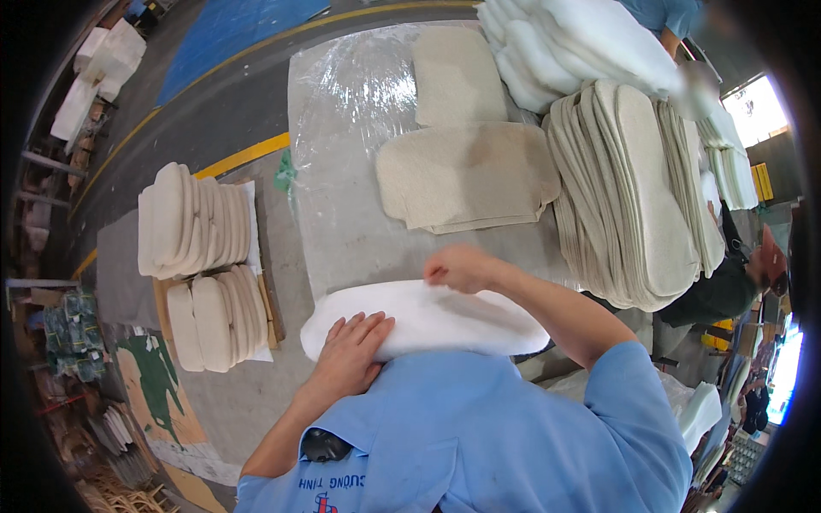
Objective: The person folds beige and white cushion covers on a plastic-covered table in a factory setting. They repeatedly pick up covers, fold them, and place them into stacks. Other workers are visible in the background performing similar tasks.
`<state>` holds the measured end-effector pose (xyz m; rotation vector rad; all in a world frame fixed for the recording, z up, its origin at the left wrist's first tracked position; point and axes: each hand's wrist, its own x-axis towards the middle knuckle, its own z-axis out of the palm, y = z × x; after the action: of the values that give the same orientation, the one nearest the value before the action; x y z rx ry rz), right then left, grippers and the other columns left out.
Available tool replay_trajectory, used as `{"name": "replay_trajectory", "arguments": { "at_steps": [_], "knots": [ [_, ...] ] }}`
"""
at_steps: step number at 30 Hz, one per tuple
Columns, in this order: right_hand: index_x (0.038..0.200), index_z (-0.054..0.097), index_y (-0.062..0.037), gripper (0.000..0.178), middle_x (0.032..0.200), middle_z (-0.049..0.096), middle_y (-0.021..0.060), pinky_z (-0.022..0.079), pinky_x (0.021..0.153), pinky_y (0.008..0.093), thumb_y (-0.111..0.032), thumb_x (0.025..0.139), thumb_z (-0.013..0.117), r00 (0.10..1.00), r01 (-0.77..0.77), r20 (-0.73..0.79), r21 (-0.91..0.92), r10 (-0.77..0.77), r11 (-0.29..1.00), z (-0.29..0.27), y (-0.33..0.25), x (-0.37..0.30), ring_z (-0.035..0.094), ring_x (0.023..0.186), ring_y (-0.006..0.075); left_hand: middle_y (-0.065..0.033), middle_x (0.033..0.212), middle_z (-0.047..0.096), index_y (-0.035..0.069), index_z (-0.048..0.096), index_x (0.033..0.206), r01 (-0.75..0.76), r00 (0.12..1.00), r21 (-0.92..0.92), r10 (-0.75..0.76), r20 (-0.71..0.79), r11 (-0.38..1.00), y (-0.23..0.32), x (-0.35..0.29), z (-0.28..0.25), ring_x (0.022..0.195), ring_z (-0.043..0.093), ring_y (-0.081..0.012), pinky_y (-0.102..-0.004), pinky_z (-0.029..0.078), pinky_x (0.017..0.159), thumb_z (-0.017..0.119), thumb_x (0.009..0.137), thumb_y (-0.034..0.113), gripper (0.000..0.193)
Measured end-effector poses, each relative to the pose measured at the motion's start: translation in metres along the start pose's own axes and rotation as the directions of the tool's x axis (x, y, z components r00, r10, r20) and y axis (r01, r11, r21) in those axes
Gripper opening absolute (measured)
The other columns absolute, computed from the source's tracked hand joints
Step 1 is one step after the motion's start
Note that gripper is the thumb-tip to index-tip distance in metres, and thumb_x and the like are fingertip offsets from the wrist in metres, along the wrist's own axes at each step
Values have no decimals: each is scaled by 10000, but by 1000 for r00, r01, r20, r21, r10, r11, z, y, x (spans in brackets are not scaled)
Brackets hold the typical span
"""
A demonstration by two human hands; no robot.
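Observation:
A white, long padded piece [419, 321] with rounded ends lies right in front of my body. Flat on its left part rests my left hand [352, 346], fingers stretched out. Above the far edge of the same pad is my right hand [462, 268], its fingers curled closed and slightly blurred. What those fingers hold, if anything, is too small to make out. Beyond the pad, a beige felt-like piece [462, 175] with notched corners lies on plastic sheeting [342, 171], with one more beige piece [457, 73] behind it.
To the right stands a thick row of long beige pads [633, 197]; white wadding [573, 47] is heaped behind it. Two groups of beige cushions [192, 218] sit on cardboard at the left. Another person [667, 17] is at the far right. A yellow line [248, 154] crosses the floor.

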<state>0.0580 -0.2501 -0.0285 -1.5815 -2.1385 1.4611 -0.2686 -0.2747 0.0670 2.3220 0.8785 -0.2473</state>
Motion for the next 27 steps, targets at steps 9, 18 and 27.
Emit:
{"name": "replay_trajectory", "arguments": {
  "at_steps": [9,18,27],
  "knots": [
    [1087,727,-6,199,1046,773,187,585,823,492,-107,927,665,874,-168,-471,-61,120,984,-42,54,-38,751,905,385,-138,1565,579,126,557,1520,9,999,-1,-9,-32,1000,4,26,-11,1477,505,-366,-573,355,1237,834,798,126,773],
    [1119,708,-8,133,951,737,59,594,779,302,-65,1025,633,536,258,-690,682,486,684,-100,-9,-200,706,830,143,-231,1502,599,93,453,1614,-218,934,256,278,-224,942,39,63,-59,1368,562,-450,-524,408,1182,897,799,256,943],
    [1007,701,16,145,818,649,56,535,626,313,-102,951,637,208,596,-498,747,842,294,54,40,-269,622,662,159,-185,1099,801,85,745,1314,-188,960,21,179,217,982,23,180,-79,1030,771,-351,-419,589,918,912,814,273,559]
  ]
}}
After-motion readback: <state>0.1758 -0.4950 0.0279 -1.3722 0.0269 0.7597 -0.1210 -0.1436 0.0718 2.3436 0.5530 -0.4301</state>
